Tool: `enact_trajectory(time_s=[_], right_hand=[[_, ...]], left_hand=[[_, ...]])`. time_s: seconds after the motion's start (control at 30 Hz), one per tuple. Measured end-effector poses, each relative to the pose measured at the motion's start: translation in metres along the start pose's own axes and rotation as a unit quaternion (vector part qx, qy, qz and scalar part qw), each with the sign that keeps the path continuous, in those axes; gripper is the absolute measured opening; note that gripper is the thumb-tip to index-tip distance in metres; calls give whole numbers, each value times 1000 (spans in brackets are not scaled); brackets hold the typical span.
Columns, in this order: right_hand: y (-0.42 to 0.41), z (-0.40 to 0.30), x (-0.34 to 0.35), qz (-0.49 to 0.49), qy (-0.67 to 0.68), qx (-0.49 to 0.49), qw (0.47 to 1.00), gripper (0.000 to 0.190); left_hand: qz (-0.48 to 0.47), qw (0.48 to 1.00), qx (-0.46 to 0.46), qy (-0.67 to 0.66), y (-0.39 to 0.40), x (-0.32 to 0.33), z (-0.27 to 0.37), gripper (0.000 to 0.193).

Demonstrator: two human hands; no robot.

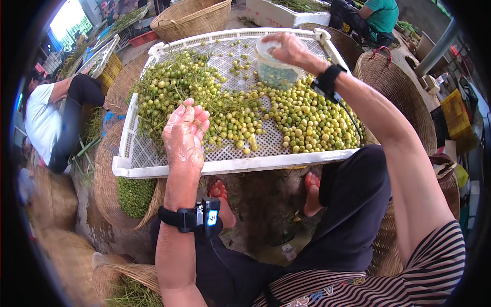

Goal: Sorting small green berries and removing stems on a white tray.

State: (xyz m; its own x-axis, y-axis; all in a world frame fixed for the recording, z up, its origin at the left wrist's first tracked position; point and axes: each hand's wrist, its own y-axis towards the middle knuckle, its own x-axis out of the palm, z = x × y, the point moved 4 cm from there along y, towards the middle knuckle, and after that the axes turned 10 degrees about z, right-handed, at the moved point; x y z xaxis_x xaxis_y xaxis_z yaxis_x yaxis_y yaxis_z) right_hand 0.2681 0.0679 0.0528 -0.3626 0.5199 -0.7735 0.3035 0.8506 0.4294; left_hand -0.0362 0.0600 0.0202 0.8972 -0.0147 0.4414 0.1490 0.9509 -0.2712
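A white perforated plastic tray point(276, 159) lies before me with small round green-yellow fruits on it. My left hand point(186, 134) is palm up with curled fingers at the near edge of a heap of fruits on thin stems point(172, 84). Whether a stem is pinched in it, I cannot tell. My right hand point(289, 50), slightly blurred, is over the mouth of a clear plastic tub point(278, 75), its fingers apart and nothing visible in them. Green fruits show through the tub's wall. Loose fruits point(310, 119) are spread to the tub's right and nearer me.
A woven basket point(103, 180) with green fruits point(134, 195) stands below the tray's left corner. Another woven basket point(399, 92) is at the right, and a large one point(191, 19) behind the tray. A person in white point(42, 119) sits left; another in green point(383, 19) sits far right.
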Motion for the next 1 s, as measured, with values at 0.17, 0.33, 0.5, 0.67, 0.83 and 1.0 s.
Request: enact_trajectory(time_s=[0.17, 0.33, 0.5, 0.67, 0.83, 1.0], right_hand=[[-54, -46, 52, -92, -231, -212, 945, 20], [-84, -38, 74, 5, -167, -230, 959, 9], [-101, -45, 83, -144, -115, -195, 963, 8], [-118, -88, 42, -167, -23, -213, 962, 8], [-98, -107, -15, -84, 37, -122, 988, 14], [-106, -88, -12, -76, 131, -65, 986, 14]], left_hand=[[-20, 1000, -4, -6, 1, -7, 8, 21], [-31, 999, 4, 14, -1, -2, 6, 20], [-13, 999, 8, 41, 1, -3, 5, 17], [-6, 999, 14, 51, 2, -8, 4, 19], [-9, 999, 14, 45, 1, -9, 3, 19], [-6, 998, 8, 59, -1, -4, 3, 18]])
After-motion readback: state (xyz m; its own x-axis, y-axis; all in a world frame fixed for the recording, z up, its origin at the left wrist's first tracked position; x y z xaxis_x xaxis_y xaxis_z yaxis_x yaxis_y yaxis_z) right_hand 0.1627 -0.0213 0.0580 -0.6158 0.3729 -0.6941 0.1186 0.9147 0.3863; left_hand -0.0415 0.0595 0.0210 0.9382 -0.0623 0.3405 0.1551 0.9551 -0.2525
